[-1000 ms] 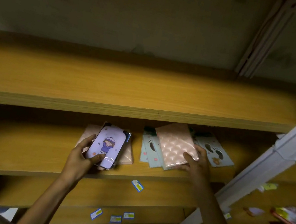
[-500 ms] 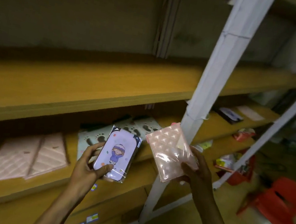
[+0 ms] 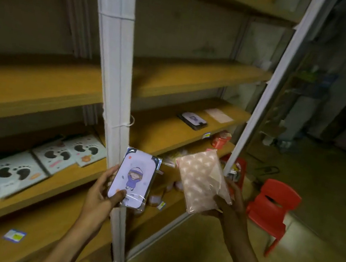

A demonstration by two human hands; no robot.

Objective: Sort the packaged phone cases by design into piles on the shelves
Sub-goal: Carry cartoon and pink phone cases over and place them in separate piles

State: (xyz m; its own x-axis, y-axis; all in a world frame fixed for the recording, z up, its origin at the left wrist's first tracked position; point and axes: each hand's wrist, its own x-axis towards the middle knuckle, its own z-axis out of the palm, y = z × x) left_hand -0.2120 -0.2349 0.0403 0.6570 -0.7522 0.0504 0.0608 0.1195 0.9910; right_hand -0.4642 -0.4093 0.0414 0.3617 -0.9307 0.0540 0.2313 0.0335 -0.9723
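My left hand (image 3: 100,196) grips a packaged lilac phone case (image 3: 133,179) printed with a cartoon child in a hat, held upright before the white shelf post (image 3: 112,76). My right hand (image 3: 231,204) holds a packaged pink quilted case (image 3: 201,181), tilted, to the right of the post. Light blue paw-print cases (image 3: 26,166) lie in a row on the wooden shelf (image 3: 49,192) at the left. On the right-hand shelf section another lilac cartoon case (image 3: 193,120) lies flat, and a pink case (image 3: 218,115) lies further back.
A red plastic chair (image 3: 272,210) stands on the floor at the right. Red and mixed packets (image 3: 221,138) sit on the lower right shelf. A second white post (image 3: 271,89) bounds that section. Small blue price labels (image 3: 14,235) stick to the shelf edges.
The view has swung right along the shelves. Both hands, each holding its case, have moved away from the left shelf section toward the right one; the pink case was lifted off the paw-print pile.
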